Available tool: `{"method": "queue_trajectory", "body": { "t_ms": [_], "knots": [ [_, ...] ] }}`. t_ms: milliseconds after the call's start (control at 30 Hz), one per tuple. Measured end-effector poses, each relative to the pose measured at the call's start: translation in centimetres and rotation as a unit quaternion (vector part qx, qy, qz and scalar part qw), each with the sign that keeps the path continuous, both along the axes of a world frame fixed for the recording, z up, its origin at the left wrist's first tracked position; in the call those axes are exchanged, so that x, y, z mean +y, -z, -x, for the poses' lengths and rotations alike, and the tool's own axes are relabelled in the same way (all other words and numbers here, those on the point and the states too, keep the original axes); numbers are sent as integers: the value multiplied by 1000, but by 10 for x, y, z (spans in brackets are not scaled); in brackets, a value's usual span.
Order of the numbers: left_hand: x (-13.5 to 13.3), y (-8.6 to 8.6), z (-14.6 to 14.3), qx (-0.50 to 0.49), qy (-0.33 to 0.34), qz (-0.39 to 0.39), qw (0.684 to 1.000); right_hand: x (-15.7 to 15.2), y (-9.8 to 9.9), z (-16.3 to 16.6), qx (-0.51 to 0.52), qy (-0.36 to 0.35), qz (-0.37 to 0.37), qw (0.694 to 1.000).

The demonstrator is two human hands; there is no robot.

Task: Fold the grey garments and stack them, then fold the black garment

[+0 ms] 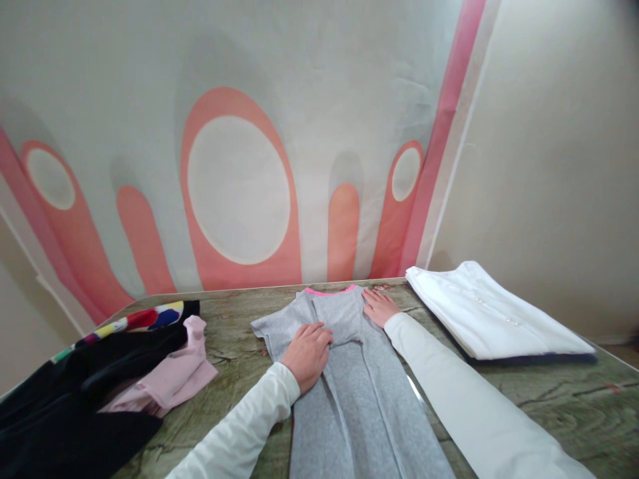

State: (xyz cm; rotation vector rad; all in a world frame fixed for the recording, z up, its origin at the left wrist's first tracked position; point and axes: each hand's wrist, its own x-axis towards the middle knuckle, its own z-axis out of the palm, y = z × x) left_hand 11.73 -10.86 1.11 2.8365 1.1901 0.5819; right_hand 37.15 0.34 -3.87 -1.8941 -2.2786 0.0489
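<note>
A grey short-sleeved garment with a pink-edged neckline [369,392] lies spread on the table, its neck toward the wall and its lower part running out of view at the bottom. My left hand [308,354] rests on its upper left part, palm down, fingers stretched over the cloth. At the upper right shoulder, my right hand [379,307] lies flat with its fingers on the cloth edge. The sleeve on the left sticks out; on the right side no sleeve shows. Creases run lengthwise down the cloth.
The wood-patterned table [234,359] ends at the wall. On the left lie a black garment with a multicoloured edge [100,372] and a pink garment [174,379]. A folded white garment [489,316] sits on something dark at the right.
</note>
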Motion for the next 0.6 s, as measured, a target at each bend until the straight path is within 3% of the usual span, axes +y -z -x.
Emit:
{"method": "queue_trajectory", "body": {
  "t_ms": [200, 467, 600],
  "knots": [
    [-1, 2, 1, -9, -14, 7, 1000, -2, -3, 1, 0, 12, 2, 1000],
    [-3, 1, 2, 12, 0, -13, 1000, -26, -14, 40, 24, -139, -17, 990],
    [-7, -3, 2, 20, -3, -21, 1000, -32, -12, 48, 22, -155, 10, 988]
  ]
}}
